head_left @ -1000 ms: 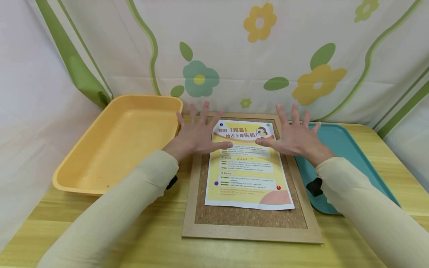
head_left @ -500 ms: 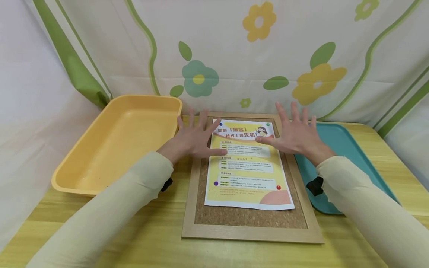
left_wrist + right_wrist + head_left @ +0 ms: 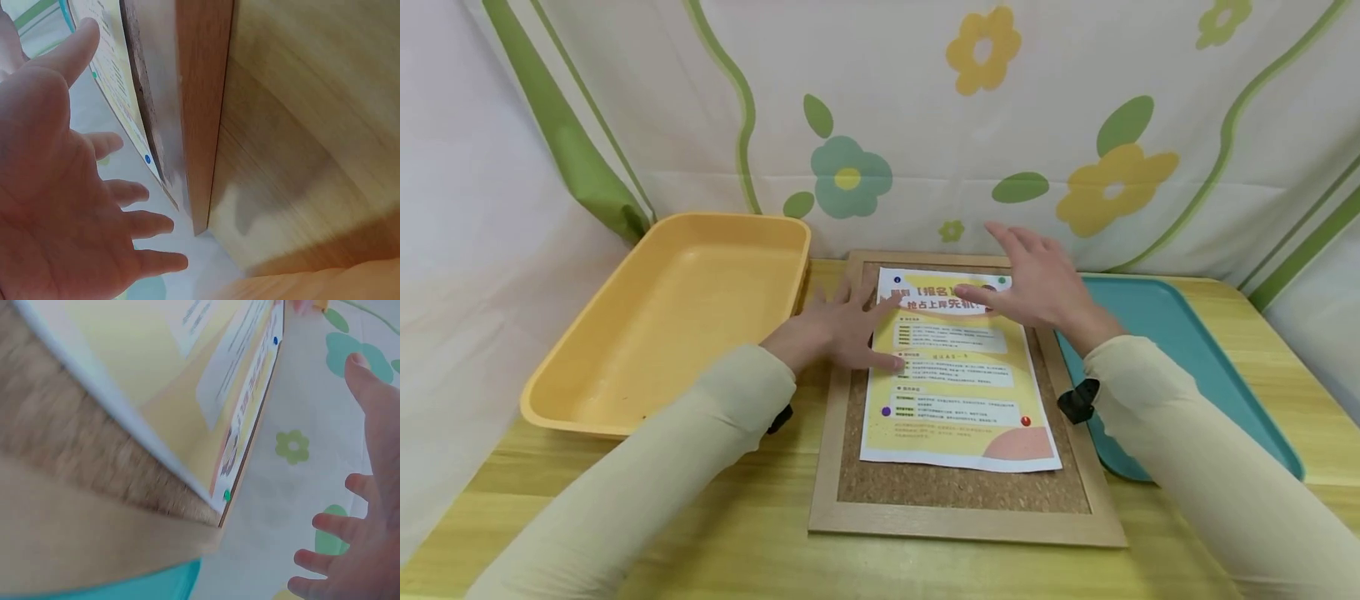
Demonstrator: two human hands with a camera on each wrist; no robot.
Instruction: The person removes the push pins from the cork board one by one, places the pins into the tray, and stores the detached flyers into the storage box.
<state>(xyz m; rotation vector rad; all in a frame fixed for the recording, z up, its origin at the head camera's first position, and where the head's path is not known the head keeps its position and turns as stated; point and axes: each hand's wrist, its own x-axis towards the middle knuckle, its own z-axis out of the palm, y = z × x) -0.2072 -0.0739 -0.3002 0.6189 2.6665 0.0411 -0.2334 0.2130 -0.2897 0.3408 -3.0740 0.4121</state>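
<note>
A wood-framed cork board (image 3: 962, 490) lies on the table with a yellow printed poster (image 3: 955, 400) on it. Pins mark the poster's corners: blue (image 3: 897, 280) and green (image 3: 1002, 281) at the top, purple (image 3: 886, 411) and red (image 3: 1026, 422) at the bottom. My left hand (image 3: 842, 329), fingers spread, is over the board's left frame, its thumb over the poster's left edge. My right hand (image 3: 1037, 279), fingers extended, is above the upper right corner, its thumb covering part of the poster's picture. In both wrist views, the left hand (image 3: 69, 200) and right hand (image 3: 356, 506) have nothing in them.
A deep yellow tray (image 3: 662, 333) stands to the left of the board. On the right, a teal tray (image 3: 1187, 375) lies partly under my right forearm. Behind the wooden table (image 3: 715, 533) hangs a white curtain (image 3: 917, 100) with flower prints.
My left hand has come down toward me along the board's left side. The right hand has shifted left and turned inward over the poster's top. Board and poster have stayed put.
</note>
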